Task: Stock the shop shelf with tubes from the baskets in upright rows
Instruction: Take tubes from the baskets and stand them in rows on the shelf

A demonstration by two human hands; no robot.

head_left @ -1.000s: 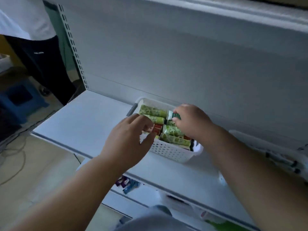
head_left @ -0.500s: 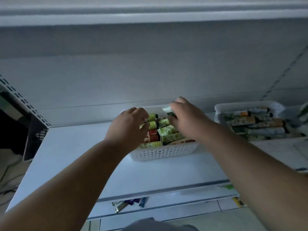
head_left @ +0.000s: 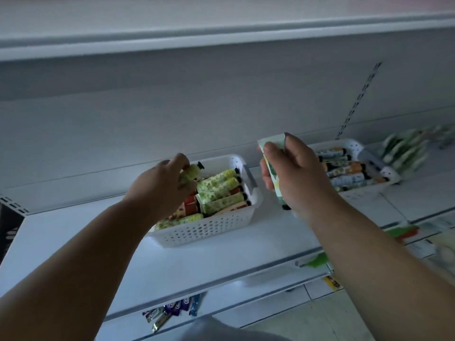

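Note:
A white perforated basket (head_left: 209,230) sits on the white shelf (head_left: 73,232), packed with several green and red patterned tubes (head_left: 219,185) lying flat. My left hand (head_left: 160,185) is over the basket's left side and pinches a green tube (head_left: 190,172) with a black cap, lifted above the pile. My right hand (head_left: 293,173) is to the right of the basket and grips a white-green tube (head_left: 272,168), held nearly upright with its black cap down, just above the shelf.
A second white basket (head_left: 354,146) with several tubes lies further right on the shelf. Blurred green tubes (head_left: 406,151) stand or lean beyond it. A lower shelf holds purple packets (head_left: 177,308). An upper shelf edge (head_left: 221,35) runs overhead.
My right hand has lifted a tube out of the basket and moved right. My left hand has raised a green tube from the pile. The camera view has shifted right.

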